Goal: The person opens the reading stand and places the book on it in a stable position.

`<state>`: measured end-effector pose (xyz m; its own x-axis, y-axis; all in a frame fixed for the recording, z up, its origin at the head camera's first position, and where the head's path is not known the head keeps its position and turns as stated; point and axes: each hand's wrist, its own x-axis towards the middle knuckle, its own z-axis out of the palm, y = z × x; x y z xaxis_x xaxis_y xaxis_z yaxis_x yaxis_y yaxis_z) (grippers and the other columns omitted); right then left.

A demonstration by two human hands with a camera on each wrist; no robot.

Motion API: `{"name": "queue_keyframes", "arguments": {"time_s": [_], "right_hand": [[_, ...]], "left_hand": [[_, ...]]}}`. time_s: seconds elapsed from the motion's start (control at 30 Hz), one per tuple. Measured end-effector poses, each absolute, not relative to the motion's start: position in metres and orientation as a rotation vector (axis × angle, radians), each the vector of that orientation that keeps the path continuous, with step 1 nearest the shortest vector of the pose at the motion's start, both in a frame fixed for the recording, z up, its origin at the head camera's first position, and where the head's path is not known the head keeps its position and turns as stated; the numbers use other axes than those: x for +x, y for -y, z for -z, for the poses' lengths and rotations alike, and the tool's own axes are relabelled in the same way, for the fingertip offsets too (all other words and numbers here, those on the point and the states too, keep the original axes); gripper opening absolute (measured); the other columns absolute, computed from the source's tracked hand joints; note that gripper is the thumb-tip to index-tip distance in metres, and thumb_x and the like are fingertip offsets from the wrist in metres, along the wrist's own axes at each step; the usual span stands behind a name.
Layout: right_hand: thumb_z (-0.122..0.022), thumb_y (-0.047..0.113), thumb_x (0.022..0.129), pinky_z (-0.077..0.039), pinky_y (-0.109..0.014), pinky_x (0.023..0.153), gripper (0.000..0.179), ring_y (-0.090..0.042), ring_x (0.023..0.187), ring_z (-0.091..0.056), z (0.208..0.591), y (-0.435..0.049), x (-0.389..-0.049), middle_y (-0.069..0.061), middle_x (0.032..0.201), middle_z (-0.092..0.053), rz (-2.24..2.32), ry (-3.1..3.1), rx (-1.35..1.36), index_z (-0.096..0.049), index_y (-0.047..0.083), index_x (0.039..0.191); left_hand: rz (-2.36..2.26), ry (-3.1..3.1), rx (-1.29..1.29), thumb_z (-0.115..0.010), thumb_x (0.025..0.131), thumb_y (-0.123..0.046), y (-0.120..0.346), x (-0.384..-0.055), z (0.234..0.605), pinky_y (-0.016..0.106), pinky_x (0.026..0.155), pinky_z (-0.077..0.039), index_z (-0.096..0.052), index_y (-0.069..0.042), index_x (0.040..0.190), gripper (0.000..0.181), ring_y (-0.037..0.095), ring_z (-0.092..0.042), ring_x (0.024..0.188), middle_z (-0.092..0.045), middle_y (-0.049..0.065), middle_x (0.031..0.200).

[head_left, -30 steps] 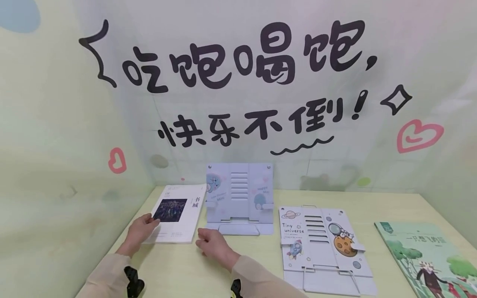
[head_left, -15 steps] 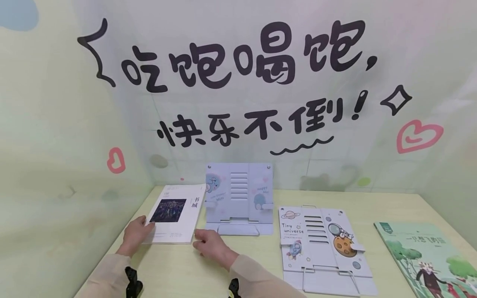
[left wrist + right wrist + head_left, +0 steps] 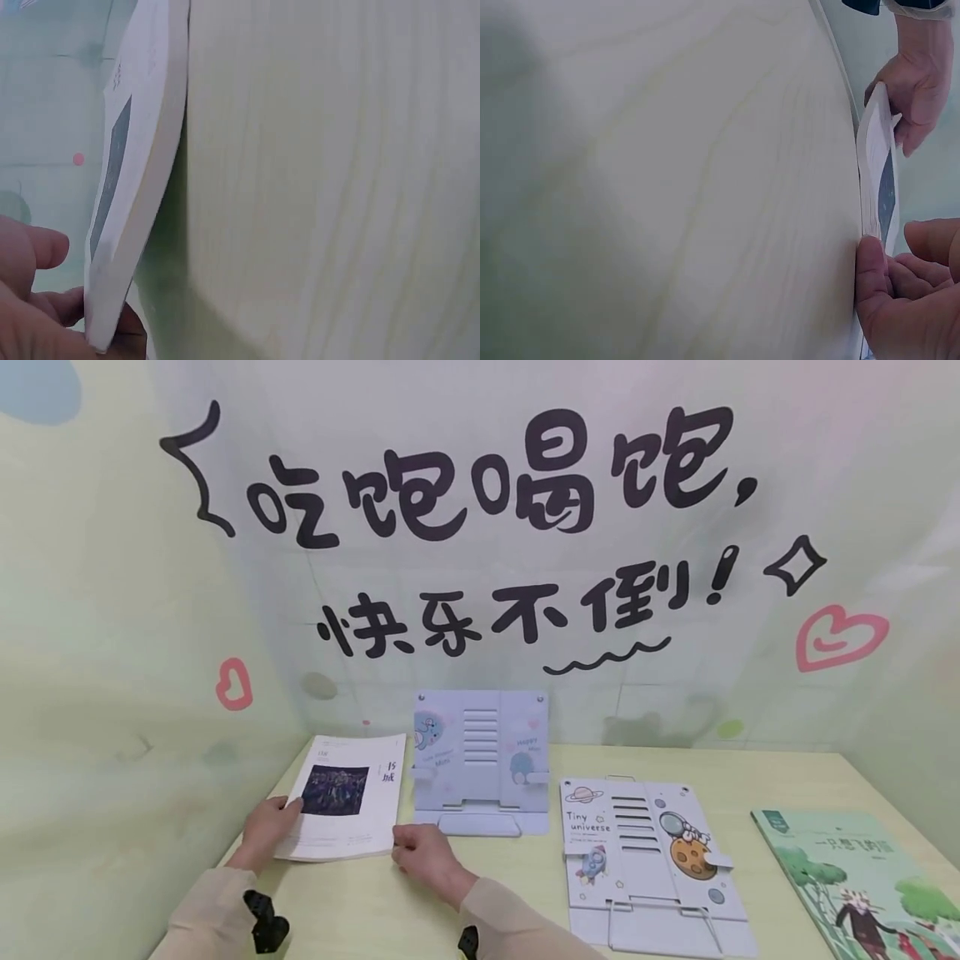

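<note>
A white softcover book [image 3: 352, 837] with a dark picture on its cover lies at the left of the table. My left hand [image 3: 268, 831] grips its left side near the front corner. In the left wrist view, fingers [image 3: 131, 326] reach under that side of the book [image 3: 139, 172], which is bent up off the tabletop. At the front right corner is my right hand [image 3: 431, 860], its fingers touching the edge. The right wrist view shows one finger [image 3: 871, 259] against the page edges, with the thumb [image 3: 930, 238] held away from the book.
A pale lilac metal book stand [image 3: 480, 785] stands upright just right of the book. Nearer and further right, a white book stand [image 3: 645, 877] with space drawings leans back. A green picture book [image 3: 847, 860] lies at the table's right. Printed curtains [image 3: 465, 560] close off the back and sides.
The left side of the white book has risen, and the book has shifted slightly toward me and to the left. My right hand has moved in from beside it to its right corner.
</note>
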<state>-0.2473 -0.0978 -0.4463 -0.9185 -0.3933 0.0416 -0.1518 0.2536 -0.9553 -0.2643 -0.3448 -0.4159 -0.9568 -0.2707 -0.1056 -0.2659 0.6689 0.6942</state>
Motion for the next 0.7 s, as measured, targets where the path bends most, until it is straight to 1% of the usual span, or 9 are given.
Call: {"name": "queue_keyframes", "arguments": {"time_s": [0.1,0.13,0.2,0.33,0.4,0.47,0.5,0.6,0.7], "right_hand": [[-0.060,-0.008,0.083,-0.056,-0.026,0.070,0.036,-0.022,0.094,-0.065,0.447,0.098,-0.248,-0.023,0.110,-0.065,1.792,-2.293,-0.465,-0.058,-0.011,0.118],[-0.060,-0.009,0.082,-0.056,-0.025,0.069,0.036,-0.022,0.093,-0.065,0.447,0.099,-0.247,-0.023,0.109,-0.066,1.816,-2.280,-0.451,-0.058,-0.012,0.117],[-0.061,-0.010,0.081,-0.056,-0.024,0.068,0.035,-0.020,0.090,-0.065,0.447,0.099,-0.246,-0.023,0.104,-0.067,1.857,-2.259,-0.439,-0.057,-0.014,0.116],[-0.063,-0.010,0.079,-0.054,-0.019,0.066,0.037,-0.011,0.082,-0.061,0.446,0.100,-0.244,-0.018,0.094,-0.068,1.893,-2.268,-0.440,-0.057,-0.016,0.115],[-0.065,-0.009,0.078,-0.052,-0.017,0.066,0.034,-0.007,0.077,-0.057,0.446,0.101,-0.243,-0.013,0.088,-0.066,1.886,-2.285,-0.450,-0.058,-0.016,0.110],[-0.067,-0.006,0.077,-0.049,-0.016,0.066,0.036,-0.005,0.074,-0.052,0.445,0.103,-0.242,-0.009,0.084,-0.063,1.876,-2.282,-0.457,-0.058,-0.016,0.111],[-0.067,-0.005,0.077,-0.047,-0.016,0.066,0.036,-0.005,0.073,-0.050,0.445,0.104,-0.241,-0.007,0.083,-0.061,1.872,-2.276,-0.462,-0.059,-0.015,0.110],[-0.066,-0.004,0.078,-0.045,-0.016,0.062,0.030,-0.005,0.071,-0.048,0.443,0.107,-0.238,-0.003,0.080,-0.058,1.873,-2.247,-0.468,-0.061,-0.010,0.107],[-0.064,-0.008,0.078,-0.043,-0.015,0.056,0.018,-0.004,0.066,-0.048,0.439,0.108,-0.234,0.000,0.075,-0.055,1.883,-2.244,-0.503,-0.062,-0.004,0.096]], "left_hand": [[1.375,2.720,0.580,-0.025,0.099,-0.029,0.341,-0.266,0.419,0.054,0.109,-0.025,-0.030,0.018,0.136,0.059,0.051,-0.027,0.129,-0.025,0.039,0.140],[1.404,2.654,0.630,-0.023,0.099,-0.031,0.340,-0.266,0.421,0.053,0.106,-0.030,-0.040,0.015,0.131,0.058,0.051,-0.031,0.125,-0.033,0.039,0.134],[1.427,2.533,0.712,-0.020,0.100,-0.035,0.337,-0.264,0.425,0.052,0.101,-0.035,-0.048,0.011,0.122,0.058,0.049,-0.037,0.119,-0.039,0.037,0.128],[1.391,2.366,0.776,-0.016,0.100,-0.040,0.335,-0.257,0.432,0.054,0.094,-0.036,-0.047,0.010,0.111,0.060,0.049,-0.040,0.114,-0.043,0.034,0.122],[1.448,2.293,0.806,-0.015,0.099,-0.043,0.336,-0.253,0.437,0.056,0.105,-0.028,-0.043,0.008,0.124,0.064,0.049,-0.032,0.127,-0.035,0.033,0.137],[1.537,2.162,0.860,-0.018,0.099,-0.044,0.335,-0.250,0.442,0.051,0.104,-0.030,-0.048,0.008,0.111,0.061,0.043,-0.035,0.126,-0.039,0.031,0.134],[1.587,2.085,0.891,-0.020,0.099,-0.044,0.335,-0.249,0.444,0.046,0.100,-0.033,-0.051,0.006,0.099,0.059,0.038,-0.039,0.119,-0.045,0.029,0.125],[1.729,1.884,0.948,-0.027,0.097,-0.046,0.334,-0.246,0.447,0.029,0.086,-0.035,-0.050,-0.010,0.071,0.050,0.022,-0.038,0.101,-0.055,0.002,0.098],[1.774,1.792,0.947,-0.030,0.096,-0.050,0.333,-0.246,0.444,0.022,0.077,-0.032,-0.044,-0.024,0.059,0.047,0.016,-0.036,0.091,-0.046,-0.019,0.070]]}}
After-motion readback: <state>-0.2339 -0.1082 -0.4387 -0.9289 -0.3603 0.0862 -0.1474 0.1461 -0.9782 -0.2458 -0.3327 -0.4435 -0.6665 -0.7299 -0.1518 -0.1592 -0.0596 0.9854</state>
